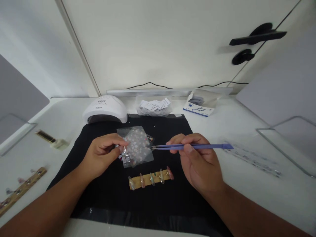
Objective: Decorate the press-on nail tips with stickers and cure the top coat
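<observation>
My left hand (103,153) pinches the left side of a clear plastic bag (135,144) filled with small pale and coloured pieces, perhaps nail decorations. My right hand (197,158) grips purple tweezers (177,147), held level with the metal tips pointing left at the bag's right edge. Whether the tips touch the bag, I cannot tell. Below the bag, on a black mat (111,197), lies a tan strip (147,179) bearing several false nails in clear, pink and greenish shades. Part of another small packet shows behind the bag.
At the back stand a white nail lamp (106,108), a clear bag of white packets (153,106) and an open alcohol pads box (199,106). A polish bottle (53,140) and a wooden nail stand (22,191) are left; a clear strip (254,158) lies right.
</observation>
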### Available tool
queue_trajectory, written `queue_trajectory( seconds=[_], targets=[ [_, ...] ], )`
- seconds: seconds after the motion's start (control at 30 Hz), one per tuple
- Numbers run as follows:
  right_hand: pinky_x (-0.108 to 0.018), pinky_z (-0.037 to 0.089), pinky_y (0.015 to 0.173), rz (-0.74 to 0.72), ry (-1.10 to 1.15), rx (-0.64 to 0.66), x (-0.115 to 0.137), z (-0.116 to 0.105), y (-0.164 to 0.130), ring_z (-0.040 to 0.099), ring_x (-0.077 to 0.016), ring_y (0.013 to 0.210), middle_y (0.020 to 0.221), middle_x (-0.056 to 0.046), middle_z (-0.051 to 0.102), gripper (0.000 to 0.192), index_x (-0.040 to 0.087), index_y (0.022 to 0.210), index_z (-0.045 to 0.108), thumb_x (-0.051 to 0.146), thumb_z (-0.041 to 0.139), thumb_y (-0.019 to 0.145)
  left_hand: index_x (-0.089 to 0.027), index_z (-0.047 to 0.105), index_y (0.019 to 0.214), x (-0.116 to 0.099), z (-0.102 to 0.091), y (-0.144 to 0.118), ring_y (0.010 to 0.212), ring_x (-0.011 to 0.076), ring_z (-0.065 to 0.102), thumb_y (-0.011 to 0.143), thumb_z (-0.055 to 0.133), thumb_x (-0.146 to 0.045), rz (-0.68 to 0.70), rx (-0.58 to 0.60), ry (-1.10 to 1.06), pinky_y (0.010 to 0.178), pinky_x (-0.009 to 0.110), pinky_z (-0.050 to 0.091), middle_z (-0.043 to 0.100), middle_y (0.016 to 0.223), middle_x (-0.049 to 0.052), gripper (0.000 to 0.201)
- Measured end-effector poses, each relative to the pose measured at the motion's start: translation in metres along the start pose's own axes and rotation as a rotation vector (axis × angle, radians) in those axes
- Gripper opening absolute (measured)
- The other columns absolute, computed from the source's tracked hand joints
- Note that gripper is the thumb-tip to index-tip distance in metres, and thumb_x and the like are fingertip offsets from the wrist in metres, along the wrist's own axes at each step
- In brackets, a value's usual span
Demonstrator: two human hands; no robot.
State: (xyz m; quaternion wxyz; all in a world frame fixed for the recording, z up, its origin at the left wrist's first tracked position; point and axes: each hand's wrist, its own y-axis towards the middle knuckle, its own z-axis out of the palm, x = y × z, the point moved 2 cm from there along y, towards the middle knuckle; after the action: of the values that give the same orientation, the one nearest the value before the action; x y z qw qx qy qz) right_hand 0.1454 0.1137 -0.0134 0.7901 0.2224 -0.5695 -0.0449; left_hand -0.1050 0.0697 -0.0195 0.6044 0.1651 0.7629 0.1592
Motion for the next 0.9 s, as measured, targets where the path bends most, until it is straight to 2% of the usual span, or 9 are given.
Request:
queue_trajectory(
  seconds=[0.17,0.3,0.47,0.57,0.67,0.8,0.9],
  targets=[
    [-0.045,0.050,0.094,-0.049,0.022,0.154,0.011,0.006,-0.006,0.066,-0.0213,0.092,0.073,0.000,0.072,0.007,0.030,0.088,0.069,0.037,0.066,0.089,-0.025,0.078,0.093,-0.014,0.010,-0.004,0.075,0.0133,0.068,0.080,0.066,-0.001,0.125,0.083,0.008,0.068,0.022,0.054,0.075,0.082,0.002,0.030],
    [-0.048,0.054,0.088,-0.082,0.014,0.238,0.016,0.014,-0.015,0.066,-0.0241,0.095,0.073,-0.002,0.072,0.007,0.031,0.092,0.069,0.035,0.063,0.091,-0.024,0.077,0.096,-0.021,0.017,-0.010,0.079,0.0123,0.071,0.079,0.066,0.003,0.171,0.089,0.046,0.071,0.020,0.056,0.076,0.086,0.002,0.034],
    [-0.045,0.055,0.084,-0.239,-0.006,0.223,0.020,0.016,-0.023,0.066,-0.0235,0.095,0.076,-0.004,0.071,0.010,0.028,0.099,0.068,0.029,0.059,0.094,-0.020,0.074,0.094,-0.027,0.021,-0.012,0.077,0.0112,0.071,0.080,0.065,0.003,0.248,0.110,0.114,0.071,0.017,0.057,0.075,0.085,0.003,0.028],
    [-0.049,0.055,0.088,-0.331,-0.045,0.259,0.024,0.016,-0.025,0.066,-0.0236,0.096,0.082,-0.005,0.073,0.014,0.027,0.104,0.067,0.025,0.056,0.095,-0.019,0.074,0.094,-0.029,0.022,-0.013,0.078,0.0107,0.071,0.080,0.066,0.003,0.242,0.091,0.134,0.072,0.016,0.056,0.075,0.086,0.002,0.027],
    [-0.047,0.056,0.085,-0.389,-0.099,0.313,0.026,0.018,-0.026,0.067,-0.0235,0.092,0.082,-0.006,0.072,0.016,0.025,0.107,0.067,0.023,0.056,0.094,-0.020,0.072,0.096,-0.027,0.023,-0.016,0.079,0.0116,0.070,0.081,0.064,0.003,0.239,0.121,0.116,0.073,0.018,0.056,0.073,0.086,0.003,0.028],
    [-0.042,0.056,0.077,-0.391,-0.080,0.312,0.024,0.021,-0.025,0.067,-0.0213,0.083,0.081,-0.006,0.070,0.016,0.022,0.106,0.065,0.020,0.054,0.095,-0.022,0.063,0.109,-0.019,0.023,-0.022,0.082,0.0130,0.065,0.081,0.065,0.000,0.155,0.171,-0.001,0.080,0.022,0.053,0.068,0.087,0.001,0.036],
    [-0.042,0.055,0.075,-0.368,-0.048,0.338,0.023,0.022,-0.025,0.066,-0.0217,0.084,0.081,-0.007,0.069,0.017,0.021,0.107,0.065,0.020,0.055,0.094,-0.025,0.056,0.120,-0.018,0.021,-0.024,0.089,0.0125,0.061,0.082,0.066,-0.004,0.082,0.173,-0.102,0.084,0.021,0.050,0.064,0.096,0.001,0.044]
  ],
)
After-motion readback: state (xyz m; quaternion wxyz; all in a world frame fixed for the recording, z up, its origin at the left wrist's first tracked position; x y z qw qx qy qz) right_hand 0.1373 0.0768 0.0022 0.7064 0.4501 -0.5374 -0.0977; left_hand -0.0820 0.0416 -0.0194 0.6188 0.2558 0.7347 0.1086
